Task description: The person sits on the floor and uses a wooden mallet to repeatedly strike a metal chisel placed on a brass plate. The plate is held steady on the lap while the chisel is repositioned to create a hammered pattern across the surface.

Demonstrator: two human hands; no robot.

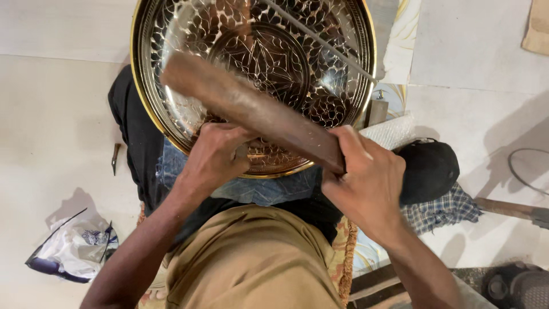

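A large round brass tray (171, 34) with engraved flower patterns lies in front of me, resting on blue cloth over my legs. My right hand (366, 183) grips the near end of a thick brown wooden mallet (246, 106), which slants up-left across the tray. My left hand (214, 157) is closed at the tray's near rim, fingers pinched around a small metal tool that is mostly hidden. A thin metal rod (320, 40) lies across the tray's upper right.
A small chisel (115, 157) lies on the pale floor at left. A crumpled plastic bag (74, 246) sits lower left. A black cap (432, 169) on checked cloth is at right, with a wooden handle (506, 209) and a wire loop (529, 171) beyond.
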